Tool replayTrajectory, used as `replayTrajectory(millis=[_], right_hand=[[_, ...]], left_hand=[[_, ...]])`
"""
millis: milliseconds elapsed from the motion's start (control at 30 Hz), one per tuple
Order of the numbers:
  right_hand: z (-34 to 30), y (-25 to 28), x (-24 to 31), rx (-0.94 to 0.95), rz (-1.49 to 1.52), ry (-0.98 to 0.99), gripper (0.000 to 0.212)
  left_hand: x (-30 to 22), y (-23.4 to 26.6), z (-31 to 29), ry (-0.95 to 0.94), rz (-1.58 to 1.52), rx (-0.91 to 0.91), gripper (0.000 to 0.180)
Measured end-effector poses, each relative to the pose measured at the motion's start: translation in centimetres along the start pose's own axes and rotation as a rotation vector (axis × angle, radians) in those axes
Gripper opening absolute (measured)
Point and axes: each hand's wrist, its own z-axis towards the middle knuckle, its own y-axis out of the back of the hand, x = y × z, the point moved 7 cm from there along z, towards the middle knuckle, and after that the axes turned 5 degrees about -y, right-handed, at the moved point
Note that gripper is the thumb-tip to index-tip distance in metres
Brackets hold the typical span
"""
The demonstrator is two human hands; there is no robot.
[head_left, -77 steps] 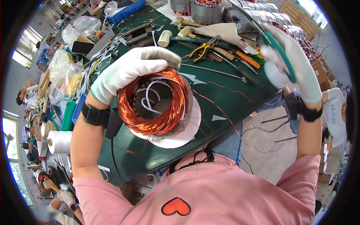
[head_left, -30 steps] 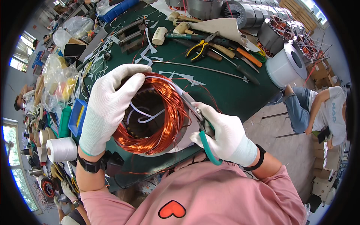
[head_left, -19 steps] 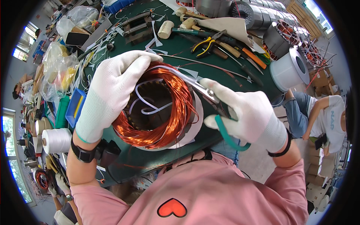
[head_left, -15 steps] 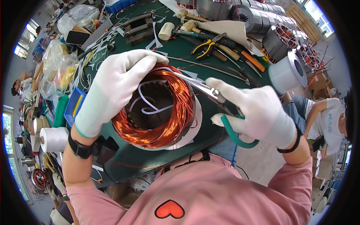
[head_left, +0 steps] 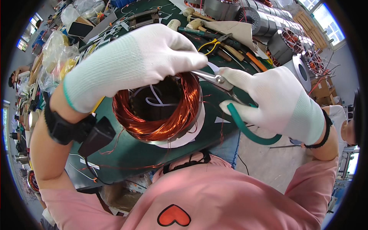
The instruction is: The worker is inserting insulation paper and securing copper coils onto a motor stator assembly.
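Note:
Both hands wear white knitted gloves. My left hand [head_left: 153, 53] reaches over the far rim of a round copper wire winding [head_left: 161, 128], its fingers pressed together; what they pinch is hidden. My right hand [head_left: 276, 101] holds scissors [head_left: 220, 79] by their green handles, my thumb and fingers in the loops. The blades point left, their tips beneath my left fingertips at the winding's far right edge. A pale thin tube [head_left: 155, 100] loops inside the winding's dark hollow. Below the winding lies a white round base [head_left: 180, 142] on the green table.
Yellow-handled pliers [head_left: 212, 45], mallets and other tools with wooden handles lie beyond my hands. Grey metal cores [head_left: 255, 19] line the far right, near a white spool [head_left: 301, 71]. Clear plastic bags [head_left: 57, 50] sit at the left. Loose copper wires trail over the near table edge.
My left hand has moved right and across the winding's far rim, its fingertips now at the scissor blades. My right hand with the scissors has shifted slightly right.

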Motion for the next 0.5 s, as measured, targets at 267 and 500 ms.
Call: replayTrajectory(millis=[267, 500], right_hand=[[1.6, 1.1, -0.4, 0.041, -0.089, 0.036, 0.051], [3.4, 3.4, 3.8, -0.175, -0.561, 0.324, 0.046]], left_hand=[[1.8, 0.4, 0.0, -0.092, -0.235, -0.185, 0.03], [2.6, 0.8, 0.4, -0.136, -0.475, -0.174, 0.031]])
